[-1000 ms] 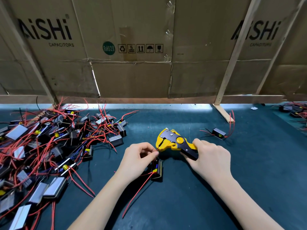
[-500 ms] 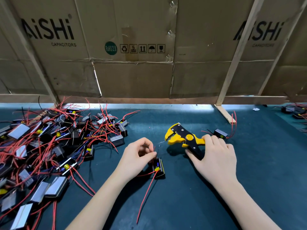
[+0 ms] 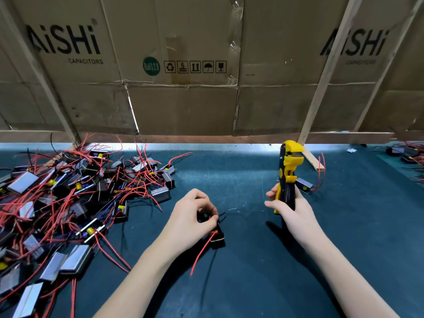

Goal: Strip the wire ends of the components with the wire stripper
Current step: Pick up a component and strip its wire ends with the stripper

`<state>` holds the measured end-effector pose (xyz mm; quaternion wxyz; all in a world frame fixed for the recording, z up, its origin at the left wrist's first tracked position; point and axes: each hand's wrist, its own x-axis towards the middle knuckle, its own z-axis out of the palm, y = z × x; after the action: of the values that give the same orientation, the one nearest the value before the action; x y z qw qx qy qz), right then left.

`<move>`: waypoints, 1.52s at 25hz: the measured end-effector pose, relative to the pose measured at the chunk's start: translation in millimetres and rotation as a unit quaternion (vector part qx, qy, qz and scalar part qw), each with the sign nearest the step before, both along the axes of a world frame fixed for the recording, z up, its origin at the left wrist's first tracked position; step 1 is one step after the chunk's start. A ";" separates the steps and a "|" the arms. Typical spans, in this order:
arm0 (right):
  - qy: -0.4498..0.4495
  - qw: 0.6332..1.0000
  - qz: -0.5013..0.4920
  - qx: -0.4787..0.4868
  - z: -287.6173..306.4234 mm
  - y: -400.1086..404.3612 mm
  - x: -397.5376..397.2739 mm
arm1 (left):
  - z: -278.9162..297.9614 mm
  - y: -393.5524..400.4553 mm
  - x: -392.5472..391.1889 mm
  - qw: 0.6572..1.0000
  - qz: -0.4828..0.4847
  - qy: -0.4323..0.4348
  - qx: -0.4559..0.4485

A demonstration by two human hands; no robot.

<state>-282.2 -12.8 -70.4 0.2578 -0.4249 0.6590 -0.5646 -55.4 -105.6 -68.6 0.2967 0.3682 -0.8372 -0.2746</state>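
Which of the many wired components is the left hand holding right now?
The lone component under the left hand, apart from the pile, with one red wire trailing toward the camera.

wire stripper (image 3: 287, 171) in right-hand grip: yellow/black. component (image 3: 216, 235) under left-hand pinch: black, red lead. pile (image 3: 68, 198) left of it: red wires, grey-black bodies. mat (image 3: 252, 271) dark teal.

One head-worn camera looks forward and down, close over the table (image 3: 241, 175).
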 end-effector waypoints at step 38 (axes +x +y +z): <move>0.590 0.786 -0.182 0.028 -12.4 -5.0 7.6 | -2.2 2.0 1.3 0.995 -0.056 0.046 0.073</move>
<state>-274.7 -17.8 -82.8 -0.2769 -0.5401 0.7632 -0.2218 -54.1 -103.6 -70.9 0.2914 0.3286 -0.8198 -0.3674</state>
